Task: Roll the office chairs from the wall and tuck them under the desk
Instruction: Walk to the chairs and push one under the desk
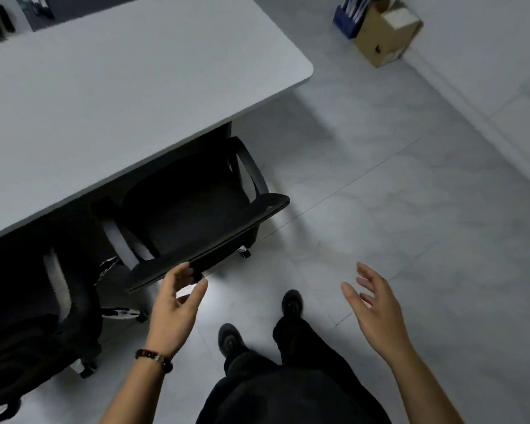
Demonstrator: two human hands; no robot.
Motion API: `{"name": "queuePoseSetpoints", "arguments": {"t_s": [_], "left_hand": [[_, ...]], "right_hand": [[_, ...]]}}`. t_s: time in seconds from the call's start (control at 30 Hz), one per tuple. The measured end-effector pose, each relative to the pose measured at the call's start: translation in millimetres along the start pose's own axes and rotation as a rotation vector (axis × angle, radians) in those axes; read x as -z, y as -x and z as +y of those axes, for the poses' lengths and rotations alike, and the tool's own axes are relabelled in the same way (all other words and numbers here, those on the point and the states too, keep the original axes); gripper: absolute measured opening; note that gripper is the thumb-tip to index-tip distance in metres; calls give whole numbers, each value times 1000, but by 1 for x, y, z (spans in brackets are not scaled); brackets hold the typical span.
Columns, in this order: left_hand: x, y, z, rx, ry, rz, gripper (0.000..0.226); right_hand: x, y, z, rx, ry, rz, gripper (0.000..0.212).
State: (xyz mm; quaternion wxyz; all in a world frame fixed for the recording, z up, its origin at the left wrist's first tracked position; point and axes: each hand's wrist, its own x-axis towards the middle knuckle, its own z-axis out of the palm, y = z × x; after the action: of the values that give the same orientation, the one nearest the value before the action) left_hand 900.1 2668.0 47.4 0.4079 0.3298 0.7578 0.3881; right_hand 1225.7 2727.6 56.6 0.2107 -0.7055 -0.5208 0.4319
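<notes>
While I watched through the head view, the nearer office chair [190, 203] sat with its seat partly under the desk [120, 87]. Its backrest [227, 237] stood outside the desk edge, so I judged it nearly tucked but not fully home. The left hand [175, 304] hovered at the backrest's top rim, fingers loosely curved above it and thumb below, not clamped. I could not tell whether the fingertips touched. That spot made sense to me: the rim is the highest place to push from, and it steers the casters [244, 252]. The right hand [374, 304] hung spread and empty over the floor [380, 194], well apart from the chair, probably for balance. A 2nd chair [43, 301] stood just beside on the left, also partly under the desk. A cardboard box [386, 38] sat against the wall [502, 41].
</notes>
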Motion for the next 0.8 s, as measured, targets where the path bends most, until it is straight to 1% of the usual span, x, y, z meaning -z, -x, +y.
{"name": "queuePoseSetpoints", "arguments": {"t_s": [0.13,0.23,0.33,0.4,0.5,0.6,0.67,0.8], "left_hand": [[-47,-49,68,-139,-3,-107,46],[-94,-79,124,-264,-14,-151,44],[-149,-106,167,-319,-30,-222,42],[-193,-128,189,-318,-43,-255,42],[-259,-161,220,-288,-42,-267,41],[-311,-194,261,-226,-1,-257,39],[-331,-212,291,-239,3,-238,40],[-344,-265,344,-224,30,-136,39]], "right_hand": [[45,-15,-2,3,-108,181,55],[79,-43,-1,20,-178,273,60],[109,-85,9,32,-252,322,66],[132,-126,19,18,-298,339,68],[163,-199,27,25,-303,316,64],[200,-275,20,44,-273,241,59],[227,-319,0,84,-246,199,58],[267,-413,-61,165,-220,112,56]]}}
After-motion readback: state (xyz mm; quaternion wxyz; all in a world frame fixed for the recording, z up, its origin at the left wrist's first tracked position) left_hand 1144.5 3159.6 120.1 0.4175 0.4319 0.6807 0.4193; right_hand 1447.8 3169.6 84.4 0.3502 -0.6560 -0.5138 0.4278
